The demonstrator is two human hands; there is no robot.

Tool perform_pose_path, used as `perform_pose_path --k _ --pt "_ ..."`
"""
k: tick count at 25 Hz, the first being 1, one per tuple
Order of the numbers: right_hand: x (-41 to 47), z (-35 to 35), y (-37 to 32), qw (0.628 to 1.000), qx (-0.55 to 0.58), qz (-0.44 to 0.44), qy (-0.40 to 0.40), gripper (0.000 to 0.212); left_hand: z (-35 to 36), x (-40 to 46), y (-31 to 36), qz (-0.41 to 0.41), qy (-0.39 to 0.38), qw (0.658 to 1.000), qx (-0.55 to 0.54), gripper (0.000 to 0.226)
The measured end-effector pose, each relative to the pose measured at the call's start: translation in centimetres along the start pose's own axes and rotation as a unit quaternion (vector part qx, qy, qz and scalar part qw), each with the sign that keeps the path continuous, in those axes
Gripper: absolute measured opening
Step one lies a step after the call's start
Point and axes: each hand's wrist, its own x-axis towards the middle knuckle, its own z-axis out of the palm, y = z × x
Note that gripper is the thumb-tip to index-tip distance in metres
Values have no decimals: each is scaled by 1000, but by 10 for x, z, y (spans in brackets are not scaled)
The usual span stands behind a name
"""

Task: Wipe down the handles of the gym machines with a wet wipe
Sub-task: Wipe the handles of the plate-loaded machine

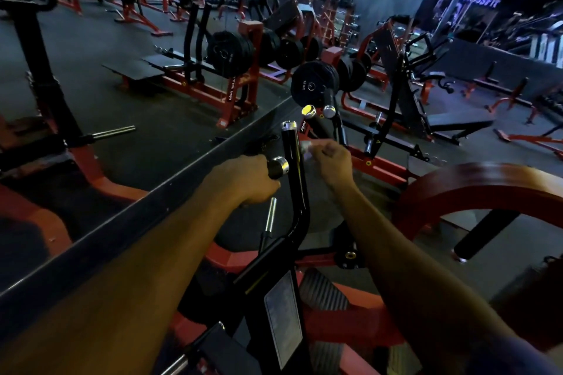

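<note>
A black upright handle (292, 149) with a chrome end cap rises from the red and black machine in front of me. A short side handle (277, 167) with a chrome cap sticks out to its left, and my left hand (246, 179) grips it. My right hand (330, 163) holds a crumpled white wet wipe (305, 148) against the right side of the upright handle. Two more chrome-capped handles (318, 113) stand just beyond.
A long mirror edge (146, 201) runs diagonally on the left, reflecting red machines. Black weight plates (312, 84) hang on the machine ahead. A red curved frame (475, 189) stands to the right. Benches and racks fill the dark floor behind.
</note>
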Motion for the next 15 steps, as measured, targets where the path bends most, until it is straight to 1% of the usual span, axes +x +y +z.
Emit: perform_pose_path --k 2,4,5,7,9,12,14,15 --pt "16 19 -7 991 117 49 -29 13 1 -1 1 -1 13 1000 19 39" --pt "24 31 -5 966 222 96 -94 24 3 -2 1 -3 18 999 39 44" --pt "24 33 -3 952 255 115 -128 28 4 -2 0 -5 16 999 45 47" --pt "33 32 6 931 288 133 -179 28 3 -1 1 -9 11 999 47 46" --pt "41 33 6 924 305 131 -191 26 1 0 2 -12 4 999 46 46" --pt "45 44 8 903 350 149 -199 31 0 -1 1 -15 10 999 50 47" --pt "36 44 20 888 368 153 -228 33 1 -3 3 -18 22 997 73 43" --pt "28 42 27 887 365 154 -238 31 2 -5 4 -20 27 996 85 42"
